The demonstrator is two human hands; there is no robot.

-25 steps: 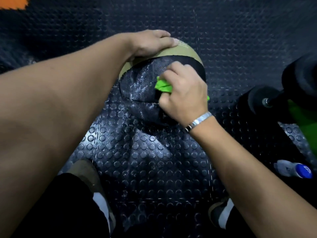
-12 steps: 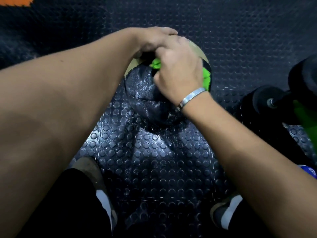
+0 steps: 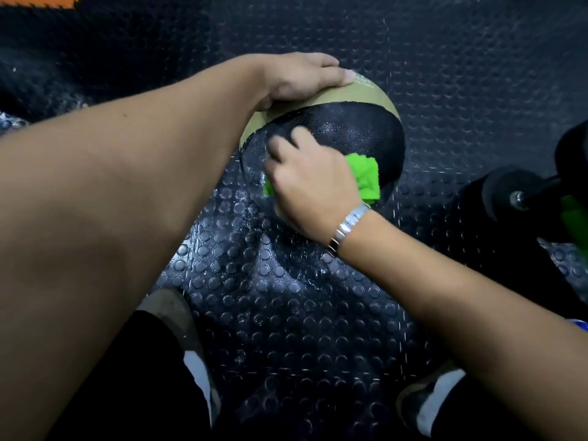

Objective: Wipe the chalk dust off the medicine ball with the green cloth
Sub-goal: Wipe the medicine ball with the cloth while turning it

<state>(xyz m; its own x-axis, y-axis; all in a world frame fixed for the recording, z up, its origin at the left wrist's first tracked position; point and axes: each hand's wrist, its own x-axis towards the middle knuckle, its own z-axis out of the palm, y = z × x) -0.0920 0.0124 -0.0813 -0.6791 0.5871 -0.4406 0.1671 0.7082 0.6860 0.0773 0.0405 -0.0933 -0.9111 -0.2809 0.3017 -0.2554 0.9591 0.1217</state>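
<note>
A black medicine ball (image 3: pixel 356 135) with a tan band (image 3: pixel 366 92) sits on the studded rubber floor. My left hand (image 3: pixel 302 78) rests on its top far side, fingers lying over the tan band. My right hand (image 3: pixel 310 183) presses a bright green cloth (image 3: pixel 366 178) against the ball's near lower face; the fingers are curled over the cloth and blurred. Green shows at both sides of that hand. Pale chalk smears show on the ball's lower left.
A black dumbbell (image 3: pixel 515 192) with a metal bar end lies at the right, a green thing (image 3: pixel 576 218) beside it. My two shoes (image 3: pixel 178 316) (image 3: pixel 429 396) stand near the bottom. An orange mat corner (image 3: pixel 38 0) is at top left.
My right hand has moved with the cloth from the ball's top, next to the left hand, down to its near lower face. The left hand stays on top.
</note>
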